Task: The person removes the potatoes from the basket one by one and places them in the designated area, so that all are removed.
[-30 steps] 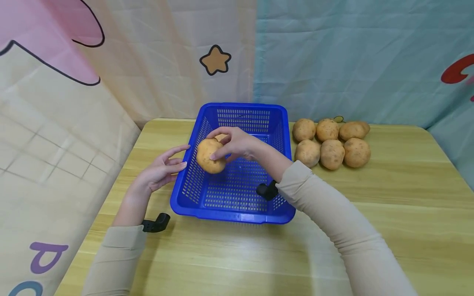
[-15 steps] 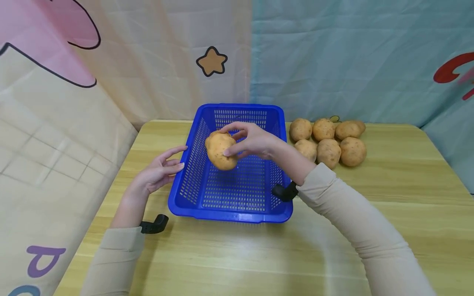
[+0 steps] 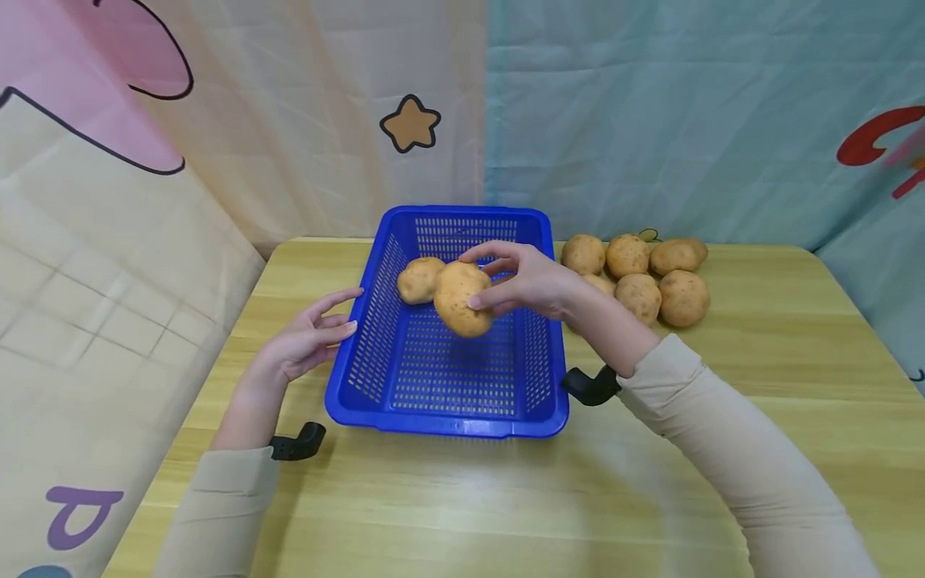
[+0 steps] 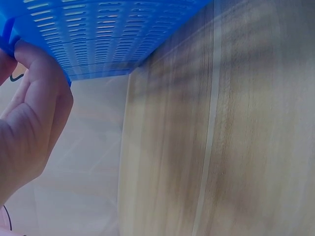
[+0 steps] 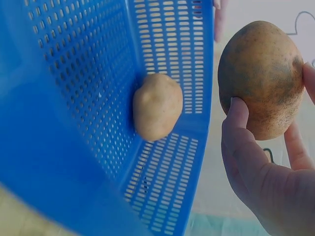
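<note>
A potato [image 3: 462, 301] is held above the blue plastic basket [image 3: 448, 427], between the thumb and fingers of my right hand [image 3: 531, 281]. The right wrist view shows fingertips curved around this potato [image 5: 261, 73], whose skin has dark patches. Another potato [image 3: 417, 281] lies inside the basket towards its back left, partly overlapped by the held one in the head view. My left hand [image 3: 307, 341] grips the basket's left rim, thumb at the top and other fingers lower down. The left wrist view has its curled fingers [image 4: 47, 93] against the rim.
To the basket's right, several more potatoes [image 3: 639, 297] sit in two rows, some partly behind the right arm. Everything stands on a light wooden table [image 3: 433, 506]. A printed cloth [image 3: 614, 120] hangs along the table's back edge, and another covers the left side.
My right hand has carried its potato from the basket's left side towards the middle, uncovering the potato lying inside. The left hand stays at the rim.
</note>
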Demonstrator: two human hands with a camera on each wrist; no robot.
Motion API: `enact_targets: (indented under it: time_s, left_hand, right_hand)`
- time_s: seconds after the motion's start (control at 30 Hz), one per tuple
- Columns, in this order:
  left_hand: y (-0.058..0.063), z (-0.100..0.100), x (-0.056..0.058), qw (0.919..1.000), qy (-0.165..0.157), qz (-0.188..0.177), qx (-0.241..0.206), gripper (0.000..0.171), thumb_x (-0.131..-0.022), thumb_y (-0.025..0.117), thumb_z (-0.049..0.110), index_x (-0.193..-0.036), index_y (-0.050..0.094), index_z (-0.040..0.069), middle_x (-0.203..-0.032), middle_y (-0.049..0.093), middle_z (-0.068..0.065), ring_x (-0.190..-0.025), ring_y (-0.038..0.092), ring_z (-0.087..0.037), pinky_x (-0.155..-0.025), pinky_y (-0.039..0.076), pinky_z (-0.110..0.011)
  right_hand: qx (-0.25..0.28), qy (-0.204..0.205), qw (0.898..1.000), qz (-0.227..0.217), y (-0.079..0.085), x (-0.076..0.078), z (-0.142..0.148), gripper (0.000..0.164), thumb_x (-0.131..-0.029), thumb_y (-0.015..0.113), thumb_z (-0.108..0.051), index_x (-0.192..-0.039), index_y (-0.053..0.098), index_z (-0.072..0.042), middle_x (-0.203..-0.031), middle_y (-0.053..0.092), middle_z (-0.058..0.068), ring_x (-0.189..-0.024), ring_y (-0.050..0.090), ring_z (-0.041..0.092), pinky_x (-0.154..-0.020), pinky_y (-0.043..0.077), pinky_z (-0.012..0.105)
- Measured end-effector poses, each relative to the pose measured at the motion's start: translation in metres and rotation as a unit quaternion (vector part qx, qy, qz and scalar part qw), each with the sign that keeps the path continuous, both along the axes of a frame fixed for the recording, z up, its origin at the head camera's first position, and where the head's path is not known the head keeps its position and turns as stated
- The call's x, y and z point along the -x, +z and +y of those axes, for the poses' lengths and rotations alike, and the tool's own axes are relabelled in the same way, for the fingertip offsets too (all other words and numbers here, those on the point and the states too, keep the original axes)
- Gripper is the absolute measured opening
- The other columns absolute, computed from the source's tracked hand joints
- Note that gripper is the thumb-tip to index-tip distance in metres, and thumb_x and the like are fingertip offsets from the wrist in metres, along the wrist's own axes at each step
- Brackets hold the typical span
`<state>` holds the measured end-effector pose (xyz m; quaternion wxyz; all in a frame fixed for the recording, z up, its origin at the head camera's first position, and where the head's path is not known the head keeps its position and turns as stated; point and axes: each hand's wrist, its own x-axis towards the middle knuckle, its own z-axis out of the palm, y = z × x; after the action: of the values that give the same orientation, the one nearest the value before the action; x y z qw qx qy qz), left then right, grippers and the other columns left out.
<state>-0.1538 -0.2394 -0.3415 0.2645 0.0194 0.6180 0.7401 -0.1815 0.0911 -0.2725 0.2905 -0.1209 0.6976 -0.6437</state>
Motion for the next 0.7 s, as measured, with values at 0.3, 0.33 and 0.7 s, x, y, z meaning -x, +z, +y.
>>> enact_targets:
  time_s: [0.3, 0.33, 0.7]
  left_hand:
    - [-0.002, 0.000, 0.000, 1.0000, 0.002, 0.006, -0.001, 0.058, -0.094, 0.050, -0.001, -0.145, 0.024, 0.012, -0.095, 0.064, -0.008, -0.082, 0.066, -0.018, -0.070, 0.056, -0.031]
    - [-0.002, 0.000, 0.000, 1.0000, 0.002, 0.006, 0.001, 0.058, -0.094, 0.050, -0.001, -0.145, 0.024, 0.012, -0.096, 0.064, -0.008, -0.082, 0.066, -0.018, -0.070, 0.056, -0.031]
    - [-0.002, 0.000, 0.000, 1.0000, 0.006, 0.006, -0.003, 0.057, -0.095, 0.050, -0.001, -0.145, 0.025, 0.012, -0.096, 0.064, -0.008, -0.083, 0.066, -0.019, -0.071, 0.056, -0.031]
  right_hand:
    - [0.011, -0.010, 1.000, 0.010, 0.000, -0.007, 0.021, 0.061, -0.077, 0.069, 0.009, -0.132, 0.047, -0.006, -0.124, 0.041, 0.021, -0.091, 0.062, 0.029, -0.075, 0.056, 0.041]
    - [0.009, -0.008, 1.000, 0.013, 0.000, -0.007, 0.024, 0.061, -0.077, 0.069, 0.009, -0.132, 0.046, -0.006, -0.124, 0.041, 0.021, -0.091, 0.063, 0.029, -0.075, 0.056, 0.041]
    - [-0.030, -0.024, 0.999, 0.038, -0.003, -0.014, 0.061, 0.060, -0.079, 0.071, 0.002, -0.132, 0.045, -0.008, -0.125, 0.039, 0.021, -0.092, 0.061, 0.024, -0.074, 0.056, 0.037]
